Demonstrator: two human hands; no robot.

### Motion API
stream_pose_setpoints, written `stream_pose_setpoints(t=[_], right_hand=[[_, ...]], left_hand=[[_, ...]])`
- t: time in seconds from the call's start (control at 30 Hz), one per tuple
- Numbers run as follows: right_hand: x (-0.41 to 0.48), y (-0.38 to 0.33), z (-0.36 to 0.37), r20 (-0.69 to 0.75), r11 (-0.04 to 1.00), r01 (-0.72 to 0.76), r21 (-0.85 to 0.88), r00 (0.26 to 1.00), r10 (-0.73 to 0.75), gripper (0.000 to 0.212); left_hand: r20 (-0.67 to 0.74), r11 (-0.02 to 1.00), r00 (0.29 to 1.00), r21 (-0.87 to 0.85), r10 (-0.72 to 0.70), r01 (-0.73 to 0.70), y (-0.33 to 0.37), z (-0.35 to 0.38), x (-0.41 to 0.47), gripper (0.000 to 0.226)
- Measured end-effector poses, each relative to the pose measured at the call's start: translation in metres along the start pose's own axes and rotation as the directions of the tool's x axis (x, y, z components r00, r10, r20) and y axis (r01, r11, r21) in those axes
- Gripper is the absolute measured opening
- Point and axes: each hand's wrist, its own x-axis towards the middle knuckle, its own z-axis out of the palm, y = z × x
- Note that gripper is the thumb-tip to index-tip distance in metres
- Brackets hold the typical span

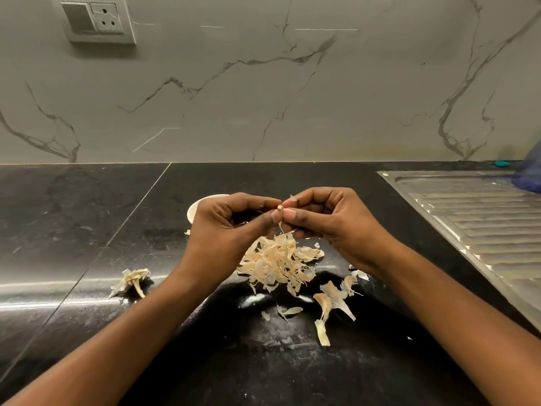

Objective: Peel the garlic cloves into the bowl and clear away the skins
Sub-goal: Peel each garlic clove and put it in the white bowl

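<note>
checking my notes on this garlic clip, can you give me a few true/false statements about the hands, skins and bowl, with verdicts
1. The left hand and right hand both pinch one garlic clove between them. True.
2. The pile of skins lies inside the bowl. False: it lies on the black counter, nearer the person than the bowl.
3. The bowl is partly hidden behind the left hand. True.
4. The steel drainboard is on the person's left. False: it is on the right.
</note>
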Motion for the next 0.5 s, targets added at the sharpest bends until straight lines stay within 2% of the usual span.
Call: stream_pose_setpoints(t=[0.17,0.5], right_hand=[[-0.0008,-0.0002,0.0008,-0.039,0.992,0.040,-0.119,0.998,-0.045,0.022],[-0.0022,-0.0048,0.0000,0.046,0.986,0.075,-0.151,0.997,-0.069,0.024]], left_hand=[[-0.004,1.000,1.000,0.023,-0.009,0.009,-0.0011,0.0009,0.0005,0.023],[0.031,0.990,0.995,0.100,0.099,-0.101,0.0005,0.0009,0.0017,0.018]])
